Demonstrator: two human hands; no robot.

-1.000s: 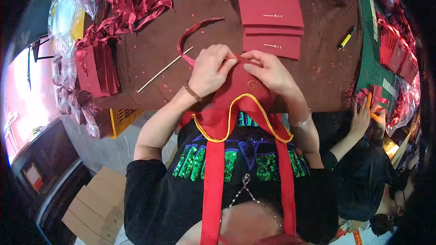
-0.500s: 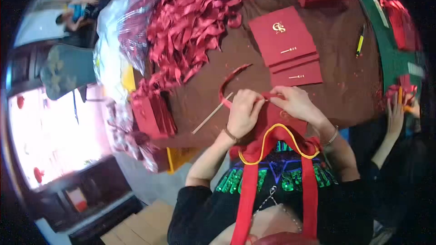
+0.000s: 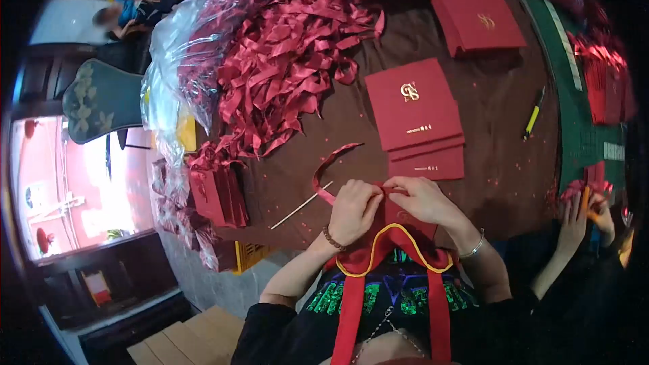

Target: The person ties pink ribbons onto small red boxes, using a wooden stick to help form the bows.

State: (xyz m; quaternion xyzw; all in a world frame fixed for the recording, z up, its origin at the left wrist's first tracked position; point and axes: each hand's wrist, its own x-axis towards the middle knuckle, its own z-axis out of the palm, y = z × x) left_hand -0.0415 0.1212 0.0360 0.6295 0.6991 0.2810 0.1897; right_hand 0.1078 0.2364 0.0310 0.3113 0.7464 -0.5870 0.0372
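Observation:
My left hand (image 3: 353, 215) is closed, thumb and forefinger pinched at the top edge of a dark red bag (image 3: 405, 218) with faint gold print. A narrow red ribbon (image 3: 318, 179) comes out from under this hand and curls away over the table. Close beside it, my right hand (image 3: 424, 201) pinches at the same edge, fingertips almost meeting the left ones. What lies between the fingertips is mostly covered, but it looks like the ribbon. The bag's lower part is by my red apron (image 3: 355, 304) with yellow trim. A thin pale stick (image 3: 301, 207) lies left of my left hand.
Beyond my hands lie flat red bags (image 3: 412, 105) with gold print, and taller stacks (image 3: 476, 17) behind. A ribbon heap (image 3: 287, 61) spills from clear plastic (image 3: 169, 67). More bags (image 3: 220, 196) stand left. A yellow marker (image 3: 533, 122) lies right. A co-worker's hands (image 3: 574, 223) work at far right.
My view has tilted, so the table and hands sit lower in the picture. Both hands keep their pinch at the bag's edge, with the fingers shifted slightly closer together.

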